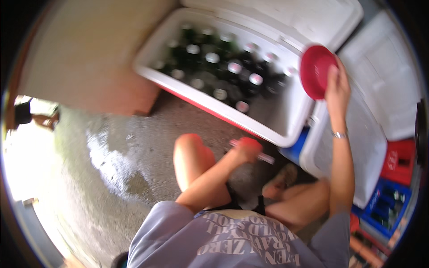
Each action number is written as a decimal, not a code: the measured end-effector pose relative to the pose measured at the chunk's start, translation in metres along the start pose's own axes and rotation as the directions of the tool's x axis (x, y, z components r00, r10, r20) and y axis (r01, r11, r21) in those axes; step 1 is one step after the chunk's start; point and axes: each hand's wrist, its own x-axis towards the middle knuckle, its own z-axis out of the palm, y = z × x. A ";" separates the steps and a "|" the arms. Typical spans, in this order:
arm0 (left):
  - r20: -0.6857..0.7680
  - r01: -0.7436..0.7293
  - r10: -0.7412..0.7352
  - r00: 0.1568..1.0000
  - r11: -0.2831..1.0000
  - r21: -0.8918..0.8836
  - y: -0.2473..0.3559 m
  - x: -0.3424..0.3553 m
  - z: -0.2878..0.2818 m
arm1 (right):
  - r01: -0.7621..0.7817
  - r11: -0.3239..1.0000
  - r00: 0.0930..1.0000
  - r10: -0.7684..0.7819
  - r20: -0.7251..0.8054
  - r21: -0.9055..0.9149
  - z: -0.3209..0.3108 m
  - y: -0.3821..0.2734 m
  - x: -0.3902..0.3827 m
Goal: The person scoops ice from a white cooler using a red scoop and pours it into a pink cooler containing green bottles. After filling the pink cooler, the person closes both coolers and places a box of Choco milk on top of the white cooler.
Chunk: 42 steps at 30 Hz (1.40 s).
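My right hand (336,89) grips a round red plastic bowl (317,69) over the right end of a red-and-white cooler (158,76). Inside the cooler stand several green and dark bottles (212,67) with pale caps, in greyish water. My left hand (248,149) is closed round a blurred pale pinkish bar (266,157) below the cooler's front side, between my bent knees. The cooler's hinged white lid (321,15) stands open behind it.
A second white cooler (342,143) is at the right, beside red (397,156) and blue crates (384,210), the blue one holding bottles. A tan panel (76,58) rises at upper left. Wet concrete floor (111,152) lies left. Part of another person (42,118) shows at the far-left opening.
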 end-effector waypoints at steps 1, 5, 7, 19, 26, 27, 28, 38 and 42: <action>-0.077 -0.003 0.003 0.997 1.000 0.000 -0.006 0.001 0.015 | -0.031 0.994 1.000 0.030 0.004 0.101 0.005 0.003 -0.001; 0.053 0.071 -0.073 0.996 0.997 0.040 -0.012 -0.001 0.029 | -0.314 0.876 0.947 0.316 0.057 0.366 0.024 0.069 -0.037; 0.142 0.029 -0.036 0.989 0.998 0.050 -0.022 0.004 0.020 | -0.370 0.842 0.922 0.383 0.046 0.392 0.021 0.087 -0.044; 0.014 -0.017 0.016 1.000 0.995 0.097 -0.031 -0.021 0.035 | -0.342 0.844 0.940 0.312 0.140 0.414 0.036 0.073 -0.052; -0.086 0.044 -0.044 0.995 0.999 -0.005 -0.043 -0.025 0.061 | -0.391 0.771 0.919 0.356 0.169 0.503 0.031 0.060 -0.055; -0.073 0.063 -0.062 0.995 0.998 0.015 -0.042 -0.024 0.065 | -0.401 0.765 0.914 0.365 0.175 0.504 0.031 0.058 -0.056; -0.080 0.055 -0.053 0.995 0.998 0.024 -0.041 -0.023 0.069 | -0.401 0.769 0.915 0.363 0.175 0.498 0.032 0.056 -0.057; -0.011 0.088 -0.088 0.996 0.995 0.053 -0.021 -0.027 0.054 | -0.363 0.810 0.931 0.291 0.222 0.461 0.034 0.057 -0.062; -0.052 0.056 -0.052 0.997 0.996 0.076 -0.024 -0.022 0.060 | -0.348 0.799 0.936 0.268 0.228 0.491 0.035 0.061 -0.060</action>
